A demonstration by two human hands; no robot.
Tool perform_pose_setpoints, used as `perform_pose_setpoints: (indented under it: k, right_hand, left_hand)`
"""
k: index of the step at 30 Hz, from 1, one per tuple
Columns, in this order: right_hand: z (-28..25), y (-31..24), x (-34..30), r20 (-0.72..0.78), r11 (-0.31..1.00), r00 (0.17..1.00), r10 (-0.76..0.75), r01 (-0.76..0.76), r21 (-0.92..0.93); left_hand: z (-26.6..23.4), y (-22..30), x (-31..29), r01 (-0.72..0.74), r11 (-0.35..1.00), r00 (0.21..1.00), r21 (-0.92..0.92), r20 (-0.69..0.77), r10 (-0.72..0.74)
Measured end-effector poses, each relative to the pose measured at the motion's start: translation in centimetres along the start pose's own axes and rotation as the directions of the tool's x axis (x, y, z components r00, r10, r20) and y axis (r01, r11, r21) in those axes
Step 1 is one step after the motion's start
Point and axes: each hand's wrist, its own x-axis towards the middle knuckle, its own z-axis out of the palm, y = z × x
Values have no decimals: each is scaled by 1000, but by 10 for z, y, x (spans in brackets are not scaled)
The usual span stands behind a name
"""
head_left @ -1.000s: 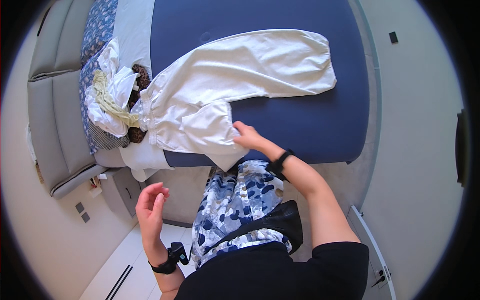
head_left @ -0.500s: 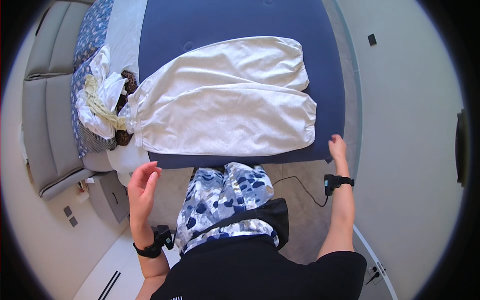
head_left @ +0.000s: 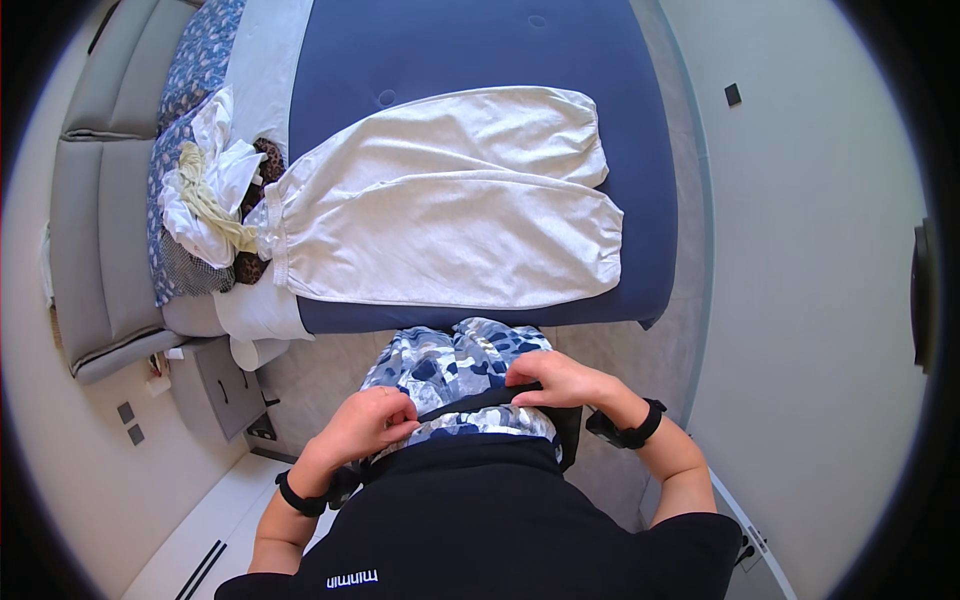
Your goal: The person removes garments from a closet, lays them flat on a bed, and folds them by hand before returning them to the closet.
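Both my hands are at my waist, on a black strap (head_left: pixel 468 403) that crosses my blue, white and grey patterned trousers (head_left: pixel 440 358). My left hand (head_left: pixel 368 424) pinches the strap's left part with bent fingers. On its right part, my right hand (head_left: pixel 560 382) closes with thumb and fingertips. A black pouch-like piece hangs by my right hip, mostly hidden by that arm. Beyond my hands, cream-white trousers (head_left: pixel 450 240) lie spread on the bed, waistband to the left, gathered cuffs to the right. Neither hand touches them.
The bed has a dark blue cover (head_left: pixel 640 180) and a grey padded headboard (head_left: pixel 95 230). Crumpled clothes (head_left: pixel 205 205) are heaped against a patterned pillow (head_left: pixel 200 60). A grey bedside cabinet (head_left: pixel 215 385) stands at left, and a pale wall (head_left: pixel 800 250) rises at right.
Both hands have come in from the sides to my waist and closed on the black strap. The cream-white trousers lie as before; the view has shifted slightly.
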Motion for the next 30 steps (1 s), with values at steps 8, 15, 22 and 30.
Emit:
perform_pose_setpoints:
  k: [8,15,22,30]
  right_hand:
    - [16,-7,-12,33,982,982,186,-184,-52]
    - [29,-1,-44,8,948,952,305,-305,90]
    - [28,5,-52,-51,896,911,409,-390,210]
    - [-51,101,-22,-545,828,666,510,-552,100]
  left_hand:
    - [-12,-6,16,-154,985,987,79,50,150]
    - [-28,6,44,-333,933,942,138,98,321]
    - [-44,19,63,-312,936,945,161,-46,323]
    - [-62,17,74,-66,995,904,73,-417,91]
